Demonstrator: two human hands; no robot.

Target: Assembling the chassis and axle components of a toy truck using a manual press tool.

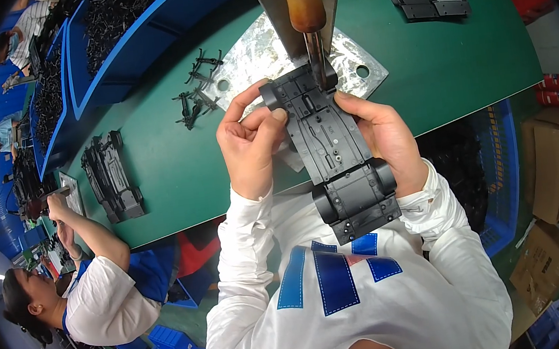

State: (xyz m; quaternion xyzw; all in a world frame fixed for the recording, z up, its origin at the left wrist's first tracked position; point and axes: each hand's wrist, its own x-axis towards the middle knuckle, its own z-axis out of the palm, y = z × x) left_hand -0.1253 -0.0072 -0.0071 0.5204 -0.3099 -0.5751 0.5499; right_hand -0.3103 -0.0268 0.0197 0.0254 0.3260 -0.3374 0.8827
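Black part (330,137), overlapping metal rod (315,52), green table (183,175), blue bin (135,56)

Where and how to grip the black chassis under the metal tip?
Likely by both side edges of the black chassis, at the narrower midsection, from left and right: its length runs near to far, its ends flare out, and the metal tip stands over the far end.

Factory assy. workshop: green bench (448,79) beneath L hand (249,147) & R hand (386,138), mounted tool w/ metal tip (306,13) betw. & just fwd. Blue bins (142,56) of blk parts (114,21) fwd-left of L hand, co-worker (110,294) farther left, cardboard boxes (554,164) beyond R hand.
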